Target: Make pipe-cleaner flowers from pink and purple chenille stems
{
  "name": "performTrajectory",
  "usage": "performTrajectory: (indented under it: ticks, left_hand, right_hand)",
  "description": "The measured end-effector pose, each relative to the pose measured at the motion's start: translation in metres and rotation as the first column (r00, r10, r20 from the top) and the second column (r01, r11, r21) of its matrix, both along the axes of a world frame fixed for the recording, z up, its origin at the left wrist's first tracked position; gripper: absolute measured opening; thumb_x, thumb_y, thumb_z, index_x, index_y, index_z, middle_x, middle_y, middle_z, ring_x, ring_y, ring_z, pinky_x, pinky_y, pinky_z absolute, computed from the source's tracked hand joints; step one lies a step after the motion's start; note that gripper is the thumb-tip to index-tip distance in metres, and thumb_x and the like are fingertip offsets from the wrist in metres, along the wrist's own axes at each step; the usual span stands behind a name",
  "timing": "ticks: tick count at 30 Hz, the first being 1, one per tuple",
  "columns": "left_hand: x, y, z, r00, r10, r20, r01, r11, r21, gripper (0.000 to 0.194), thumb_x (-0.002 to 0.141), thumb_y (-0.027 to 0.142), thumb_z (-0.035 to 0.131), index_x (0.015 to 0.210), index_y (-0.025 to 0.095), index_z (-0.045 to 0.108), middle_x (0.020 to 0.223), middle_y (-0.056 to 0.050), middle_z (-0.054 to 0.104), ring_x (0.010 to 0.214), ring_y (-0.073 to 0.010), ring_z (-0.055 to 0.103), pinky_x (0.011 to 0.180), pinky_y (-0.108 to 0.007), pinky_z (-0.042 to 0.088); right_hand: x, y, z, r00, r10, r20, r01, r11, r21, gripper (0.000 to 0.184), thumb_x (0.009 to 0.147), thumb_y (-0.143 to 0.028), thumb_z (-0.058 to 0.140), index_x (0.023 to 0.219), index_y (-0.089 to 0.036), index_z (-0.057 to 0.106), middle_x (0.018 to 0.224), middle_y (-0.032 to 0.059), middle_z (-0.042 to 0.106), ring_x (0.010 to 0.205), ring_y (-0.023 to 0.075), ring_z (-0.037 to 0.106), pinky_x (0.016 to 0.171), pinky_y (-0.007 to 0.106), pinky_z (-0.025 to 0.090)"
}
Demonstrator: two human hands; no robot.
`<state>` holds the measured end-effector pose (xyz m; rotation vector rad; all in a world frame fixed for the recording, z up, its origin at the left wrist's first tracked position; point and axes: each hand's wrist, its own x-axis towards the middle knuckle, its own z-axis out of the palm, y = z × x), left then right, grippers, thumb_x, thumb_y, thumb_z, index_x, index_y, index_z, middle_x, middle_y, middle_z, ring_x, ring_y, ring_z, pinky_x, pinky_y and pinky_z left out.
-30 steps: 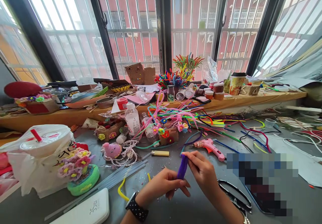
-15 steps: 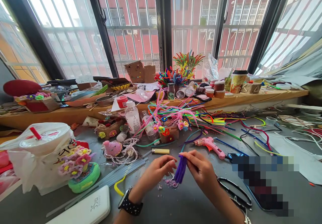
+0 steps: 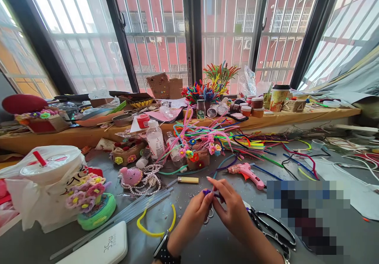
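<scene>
Both of my hands meet over the grey table near its front edge. My left hand [image 3: 194,216], with a black watch on the wrist, pinches the top of a folded purple pipe cleaner [image 3: 206,192]. My right hand [image 3: 233,212] grips the same purple piece from the right, fingers curled around it. Most of the pipe cleaner is hidden between the two hands; only its top end shows. A yellow pipe cleaner [image 3: 154,230] lies curved on the table just left of my left wrist. Black scissors [image 3: 272,228] lie right of my right hand.
A pink glue gun [image 3: 247,173] and a lighter [image 3: 188,180] lie just beyond my hands. Heaps of coloured pipe cleaners [image 3: 237,141] cover the middle. At left stand a bagged drink cup [image 3: 47,173], a green flower piece [image 3: 93,204] and a white power bank [image 3: 103,248].
My hands have closed together around the purple pipe cleaner, hiding most of it. My left hand moved right and nearer, uncovering the yellow pipe cleaner's loop.
</scene>
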<state>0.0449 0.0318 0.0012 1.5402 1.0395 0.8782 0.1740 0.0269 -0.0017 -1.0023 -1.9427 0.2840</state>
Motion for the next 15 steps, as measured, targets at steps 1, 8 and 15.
performTrajectory:
  ticks: [1,8,15]
  left_hand:
    - [-0.0013,0.0008,-0.0002,0.999,0.021,-0.027,-0.020,1.000,0.021,0.040,0.074,0.056,0.032,0.062,0.019,0.037,0.045,0.009,0.029,0.038,-0.0067,0.026,0.038,-0.020,0.023]
    - [-0.0056,0.0015,0.0001,0.984,0.075,-0.162,-0.050,0.987,0.152,0.034,0.081,0.045,0.026,0.063,0.019,0.038,0.051,0.006,0.032,0.046,-0.0090,0.029,0.043,-0.021,0.026]
    - [-0.0008,-0.0041,0.0029,0.970,0.086,-0.229,-0.039,0.979,0.199,0.032,0.084,0.038,0.025,0.065,0.018,0.041,0.057,0.004,0.039,0.054,-0.0107,0.037,0.050,-0.022,0.030]
  right_hand:
    - [0.0006,0.0003,0.0005,1.000,-0.015,0.002,0.015,1.000,0.011,0.038,0.079,-0.012,0.042,0.116,-0.017,0.039,0.085,0.0058,0.051,0.071,0.0146,0.051,0.064,0.025,0.046]
    - [0.0017,0.0018,-0.0010,0.966,-0.192,0.174,0.136,0.948,0.287,0.012,0.082,-0.019,0.042,0.084,-0.016,0.053,0.071,0.0055,0.057,0.067,0.0174,0.052,0.059,0.027,0.042]
    - [-0.0017,0.0009,-0.0038,0.942,-0.291,0.169,0.208,0.897,0.389,0.019,0.082,-0.016,0.040,0.069,-0.015,0.052,0.060,0.0036,0.054,0.055,0.0145,0.049,0.052,0.024,0.037]
